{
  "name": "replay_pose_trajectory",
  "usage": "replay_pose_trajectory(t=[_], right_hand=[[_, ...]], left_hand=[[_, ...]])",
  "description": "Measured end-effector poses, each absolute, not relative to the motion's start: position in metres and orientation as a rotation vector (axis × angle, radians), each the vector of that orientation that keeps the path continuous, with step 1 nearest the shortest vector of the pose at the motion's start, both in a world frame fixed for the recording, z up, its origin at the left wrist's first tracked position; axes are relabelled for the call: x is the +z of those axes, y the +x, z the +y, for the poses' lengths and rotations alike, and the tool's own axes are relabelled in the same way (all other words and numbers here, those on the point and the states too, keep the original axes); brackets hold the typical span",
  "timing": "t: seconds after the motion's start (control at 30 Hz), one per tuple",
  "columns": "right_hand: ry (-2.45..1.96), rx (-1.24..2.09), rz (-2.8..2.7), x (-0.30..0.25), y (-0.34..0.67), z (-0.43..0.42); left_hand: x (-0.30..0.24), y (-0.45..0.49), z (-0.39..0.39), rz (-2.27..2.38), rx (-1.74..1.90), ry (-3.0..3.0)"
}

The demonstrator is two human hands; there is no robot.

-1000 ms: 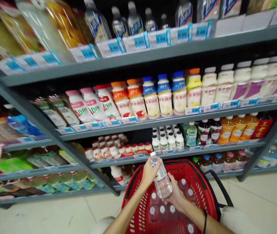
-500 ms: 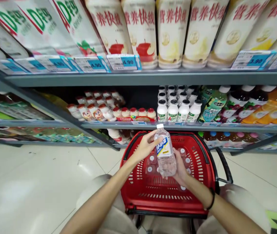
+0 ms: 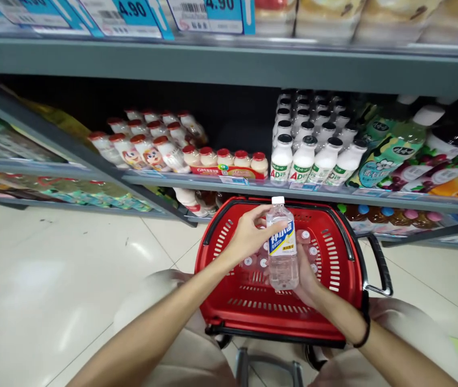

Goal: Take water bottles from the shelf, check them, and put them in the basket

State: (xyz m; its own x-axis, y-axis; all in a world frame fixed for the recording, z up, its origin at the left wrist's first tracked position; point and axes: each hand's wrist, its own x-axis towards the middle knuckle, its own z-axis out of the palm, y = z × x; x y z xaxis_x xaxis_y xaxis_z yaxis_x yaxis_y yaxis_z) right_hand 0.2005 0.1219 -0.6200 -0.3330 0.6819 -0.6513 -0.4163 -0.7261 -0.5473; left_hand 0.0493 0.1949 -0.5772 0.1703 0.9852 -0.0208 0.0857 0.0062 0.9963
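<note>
A clear drink bottle (image 3: 282, 247) with a white cap and a blue, white and yellow label stands nearly upright between both hands. My left hand (image 3: 253, 231) grips its upper part from the left, thumb across the label. Around the lower right side curls my right hand (image 3: 305, 277), its fingers partly hidden behind the bottle. Beneath them is a red shopping basket (image 3: 261, 316) with slotted walls. Several white-capped bottles (image 3: 249, 262) stand inside it, partly covered by my hands.
A grey shelf (image 3: 229, 67) runs across ahead. Its lower level holds red-capped bottles (image 3: 160, 153), black-capped white bottles (image 3: 303, 161) and green bottles (image 3: 394, 148). The basket's black handle (image 3: 380, 263) sticks out right. My knees flank the basket over a tiled floor (image 3: 71, 290).
The view has tipped down and moved closer to the lower shelf. Both hands still hold the bottle, which now stands straighter with its label turned more toward me.
</note>
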Motion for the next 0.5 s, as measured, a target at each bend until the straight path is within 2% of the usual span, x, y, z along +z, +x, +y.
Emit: replay_pose_trajectory(t=[0.5], right_hand=[[-1.161, 2.010, -0.358, -0.650, 0.206, 0.119]], left_hand=[[-0.569, 0.052, 0.188, 1.094, 0.975, 1.351]])
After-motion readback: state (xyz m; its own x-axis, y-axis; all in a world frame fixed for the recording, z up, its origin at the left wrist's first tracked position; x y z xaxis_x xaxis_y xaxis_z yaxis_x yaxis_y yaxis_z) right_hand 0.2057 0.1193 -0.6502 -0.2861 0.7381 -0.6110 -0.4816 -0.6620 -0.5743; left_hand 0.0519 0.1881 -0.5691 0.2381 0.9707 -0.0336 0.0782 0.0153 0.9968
